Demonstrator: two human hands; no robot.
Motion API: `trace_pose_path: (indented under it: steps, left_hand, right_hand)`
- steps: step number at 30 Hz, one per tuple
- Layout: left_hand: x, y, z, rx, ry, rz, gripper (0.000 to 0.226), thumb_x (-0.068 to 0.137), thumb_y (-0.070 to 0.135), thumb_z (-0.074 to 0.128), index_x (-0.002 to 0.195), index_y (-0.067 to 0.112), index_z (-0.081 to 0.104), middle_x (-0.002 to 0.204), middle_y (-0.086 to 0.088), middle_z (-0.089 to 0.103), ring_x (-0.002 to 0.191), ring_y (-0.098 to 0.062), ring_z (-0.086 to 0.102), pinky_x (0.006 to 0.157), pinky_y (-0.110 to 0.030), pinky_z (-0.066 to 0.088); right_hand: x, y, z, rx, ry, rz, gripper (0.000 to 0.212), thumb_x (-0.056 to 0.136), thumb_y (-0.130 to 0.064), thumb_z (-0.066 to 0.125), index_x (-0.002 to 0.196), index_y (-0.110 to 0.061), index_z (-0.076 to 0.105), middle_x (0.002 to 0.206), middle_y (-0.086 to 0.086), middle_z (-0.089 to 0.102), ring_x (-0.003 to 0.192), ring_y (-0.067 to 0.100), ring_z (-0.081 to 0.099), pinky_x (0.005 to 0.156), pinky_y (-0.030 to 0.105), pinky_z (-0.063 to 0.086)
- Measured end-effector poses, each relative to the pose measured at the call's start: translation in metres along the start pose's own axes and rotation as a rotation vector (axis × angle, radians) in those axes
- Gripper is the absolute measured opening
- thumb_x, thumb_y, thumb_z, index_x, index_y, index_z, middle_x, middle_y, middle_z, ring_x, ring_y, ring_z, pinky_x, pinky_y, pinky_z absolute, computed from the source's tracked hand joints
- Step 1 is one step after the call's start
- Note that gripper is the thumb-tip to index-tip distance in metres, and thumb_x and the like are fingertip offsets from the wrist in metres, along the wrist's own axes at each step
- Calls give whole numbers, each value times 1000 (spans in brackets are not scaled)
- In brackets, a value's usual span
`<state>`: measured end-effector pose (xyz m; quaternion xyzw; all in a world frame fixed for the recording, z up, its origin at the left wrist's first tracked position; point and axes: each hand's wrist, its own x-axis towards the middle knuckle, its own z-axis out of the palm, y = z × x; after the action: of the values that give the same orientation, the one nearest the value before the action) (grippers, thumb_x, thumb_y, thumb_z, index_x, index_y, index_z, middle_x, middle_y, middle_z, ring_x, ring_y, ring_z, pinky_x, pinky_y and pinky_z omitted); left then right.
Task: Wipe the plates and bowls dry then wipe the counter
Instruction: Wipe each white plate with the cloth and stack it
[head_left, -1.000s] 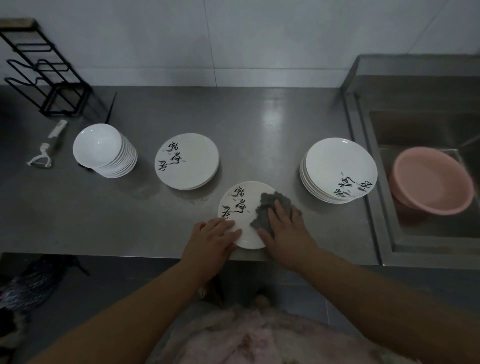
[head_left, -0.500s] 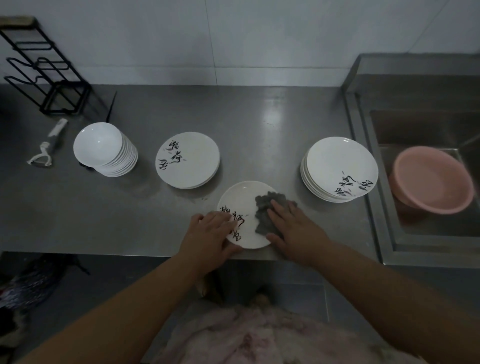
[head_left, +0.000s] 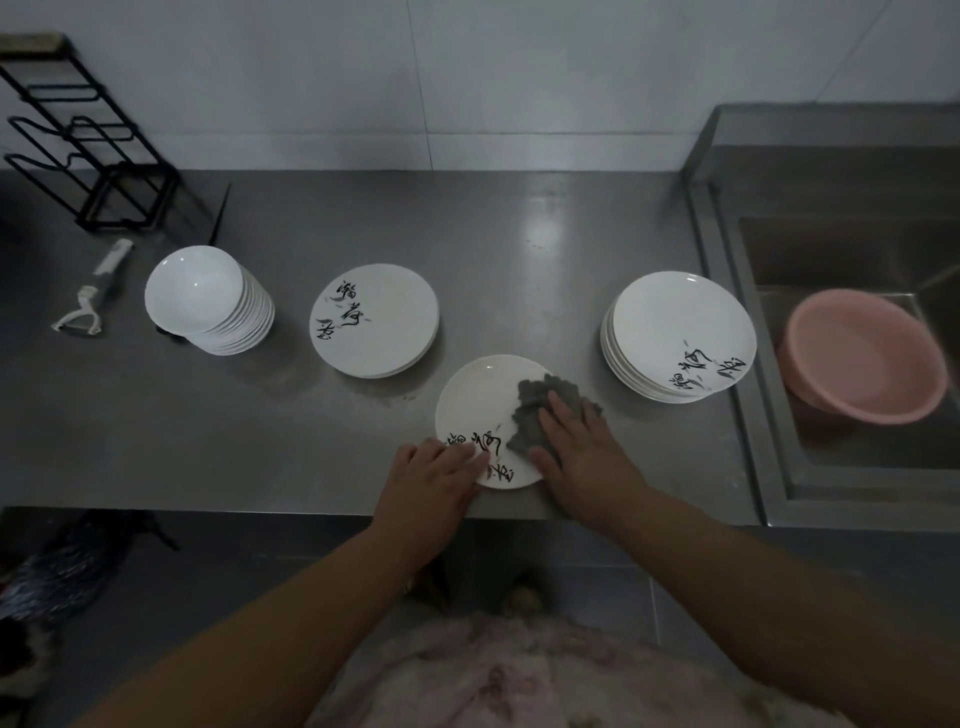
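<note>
A white plate (head_left: 478, 400) with black brush writing lies near the front edge of the steel counter (head_left: 311, 431). My right hand (head_left: 582, 447) lies flat on a grey cloth (head_left: 540, 410), pressing it onto the plate's right side. My left hand (head_left: 431, 478) holds the plate's near-left rim with its fingers on the writing. A tall stack of the same plates (head_left: 675, 332) stands to the right. A low stack of plates (head_left: 374, 319) sits left of centre. Several stacked white bowls (head_left: 208, 301) stand further left.
A sink (head_left: 852, 332) at the right holds a pink basin (head_left: 862, 358). A black wire rack (head_left: 88, 145) stands at the back left, with a white peeler (head_left: 91, 296) in front of it. Behind the counter is a tiled wall. Below the front edge is floor.
The plate has turned under my hands: its writing moved from the left side round to the near edge. The cloth and my right hand shifted slightly on the plate's right side.
</note>
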<state>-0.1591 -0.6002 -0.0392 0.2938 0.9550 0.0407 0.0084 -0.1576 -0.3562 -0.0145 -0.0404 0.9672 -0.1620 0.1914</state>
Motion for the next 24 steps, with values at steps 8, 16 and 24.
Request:
trace_pose_path:
  steps: [8,16,24]
  left_hand:
    - [11,14,-8,-151,-7,-168,48,81,63,64,117,32,68,115,10,63,107,-20,55,90,-42,38]
    - [12,-2,-8,-144,37,-168,42,85,60,54,114,35,72,121,13,65,111,-19,57,90,-42,37]
    - [15,-2,-18,-161,-38,-173,40,87,58,64,119,34,70,125,11,63,115,-19,55,93,-42,37]
  right_hand:
    - [-42,-14,61,32,37,-105,73,107,-61,12,156,-15,41,168,15,26,155,45,15,123,62,21]
    - [4,11,35,44,195,-85,55,102,-44,37,137,-11,63,153,12,51,138,40,48,121,51,31]
    - [-39,-7,23,344,269,-75,29,97,-33,45,107,-20,69,105,2,70,95,22,61,86,34,49]
